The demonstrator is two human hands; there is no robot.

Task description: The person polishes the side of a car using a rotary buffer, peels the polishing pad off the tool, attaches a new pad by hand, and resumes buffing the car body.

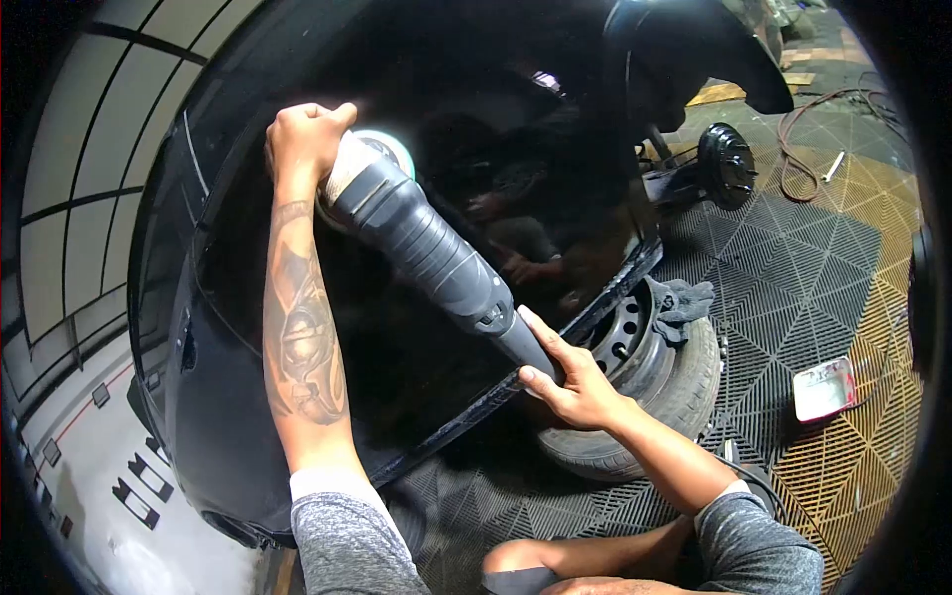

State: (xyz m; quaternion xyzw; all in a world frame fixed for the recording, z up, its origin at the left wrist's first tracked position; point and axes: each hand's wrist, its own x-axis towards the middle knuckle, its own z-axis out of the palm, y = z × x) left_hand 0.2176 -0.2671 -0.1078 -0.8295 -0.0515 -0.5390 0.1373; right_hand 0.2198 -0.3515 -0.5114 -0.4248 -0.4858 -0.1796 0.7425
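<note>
A black car polisher [436, 248] lies diagonally across a glossy black car door panel [397, 327], its round pad [392, 149], pale green at the edge, against the paint. My left hand [305, 144] is closed at the head end of the polisher, thumb up; whatever handle it wraps is mostly hidden behind the fingers. Around the slim rear end of the polisher, my right hand [573, 382] is closed, thumb and forefinger on either side. Reflections show in the dark panel under the tool.
Below the panel, a tyre on a steel wheel [684, 397] lies on the grid floor with a grey glove [682, 302] on it. A bare wheel hub [727, 164] sticks out at right. Farther out are a white-and-red tray [823, 390] and a hose [786, 149].
</note>
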